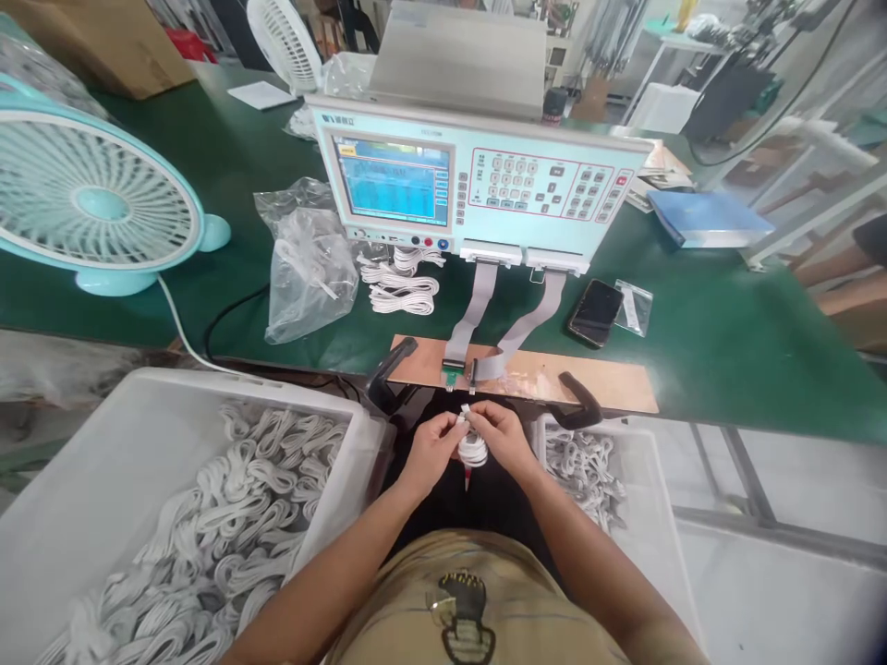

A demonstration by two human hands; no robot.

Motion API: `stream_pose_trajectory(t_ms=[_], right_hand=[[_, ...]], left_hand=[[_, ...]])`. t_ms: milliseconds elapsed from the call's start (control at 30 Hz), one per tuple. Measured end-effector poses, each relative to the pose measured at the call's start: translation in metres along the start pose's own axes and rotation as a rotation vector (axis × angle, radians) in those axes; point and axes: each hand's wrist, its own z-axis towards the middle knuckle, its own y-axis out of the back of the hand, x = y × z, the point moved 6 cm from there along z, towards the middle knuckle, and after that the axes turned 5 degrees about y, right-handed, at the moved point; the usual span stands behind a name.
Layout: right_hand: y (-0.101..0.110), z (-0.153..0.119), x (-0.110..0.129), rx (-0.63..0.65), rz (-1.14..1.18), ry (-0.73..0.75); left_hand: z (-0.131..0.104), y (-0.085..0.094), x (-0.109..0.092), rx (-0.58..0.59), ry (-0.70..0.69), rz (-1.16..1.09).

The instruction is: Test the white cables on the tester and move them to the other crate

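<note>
My left hand [435, 447] and my right hand [504, 438] meet just below the table's front edge, both closed on the ends of one coiled white cable [473, 451]. The coil hangs between them. Right above my fingers, a small green circuit board [452, 378] sits on a wooden board [540, 372]. Two grey ribbon cables [472, 316] run from there up to the cable tester [478, 185], whose screen is lit. Something with a red tip [467, 477] shows under the coil; I cannot make out what it is.
A bin of coiled white cables [149, 392] stands on the left, a smaller bin [655, 480] on the right. Black clamps [580, 406] hold the wooden board. On the green table [735, 314] lie a phone [594, 312], a plastic bag [309, 268], cable bundles [402, 294] and a fan [101, 203].
</note>
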Motion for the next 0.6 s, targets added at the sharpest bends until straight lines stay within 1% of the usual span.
stream_pose_trajectory(t_ms=[33, 100, 167, 233, 300, 367, 600], right_hand=[[-0.0004, -0.0005, -0.0007, -0.014, 0.005, -0.007], [0.0003, -0.002, -0.0024, -0.081, 0.028, -0.016], [0.0005, -0.003, -0.0044, -0.158, 0.073, -0.022], [-0.0011, -0.0026, -0.0053, -0.201, 0.1, -0.02], [-0.003, -0.0009, -0.0049, -0.207, 0.104, -0.015], [-0.0031, 0.001, -0.0041, -0.202, 0.109, -0.009], [0.0016, 0.0047, -0.0026, -0.126, 0.063, 0.008]], left_hand=[[0.0, 0.0001, -0.0001, 0.013, 0.019, -0.012], [-0.0005, -0.0003, -0.0004, 0.02, 0.054, -0.062], [-0.0008, -0.0007, 0.0006, -0.001, 0.088, -0.144], [-0.0006, -0.0009, 0.0028, -0.031, 0.119, -0.229], [0.0001, -0.0011, 0.0047, -0.044, 0.138, -0.273], [0.001, -0.001, 0.0048, -0.039, 0.144, -0.271], [0.0044, 0.0, -0.0031, 0.029, 0.111, -0.149]])
